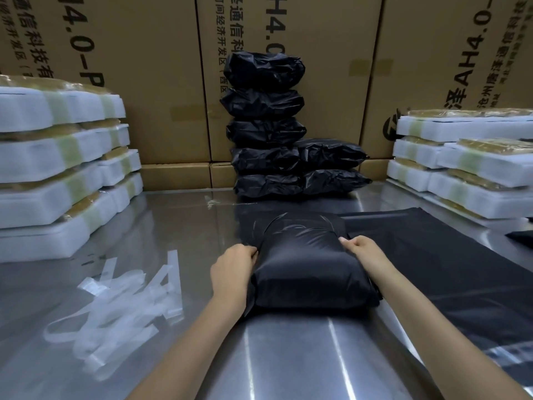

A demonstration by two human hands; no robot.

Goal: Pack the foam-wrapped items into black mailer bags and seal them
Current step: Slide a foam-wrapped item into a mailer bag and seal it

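I had one filled black mailer bag [313,264] at the lower centre of the frame, lying on the steel desk [288,356]. My left hand [232,269] pinched its left edge with curled fingers, and my right hand [364,252] gripped its right edge the same way. The bag's flap was folded over its far end. Just right of it, flat empty black mailers [450,264] spread toward the right edge of the frame; I could not count them. At the upper centre, seven packed black bags [265,102] stood against the cardboard cartons [144,82]: five in a tall column, two stacked beside it. Foam-wrapped items were piled at the left [43,174], five layers high, and at the right [476,168]. Loose clear peeled strips [121,301] lay at the lower left of the desk.
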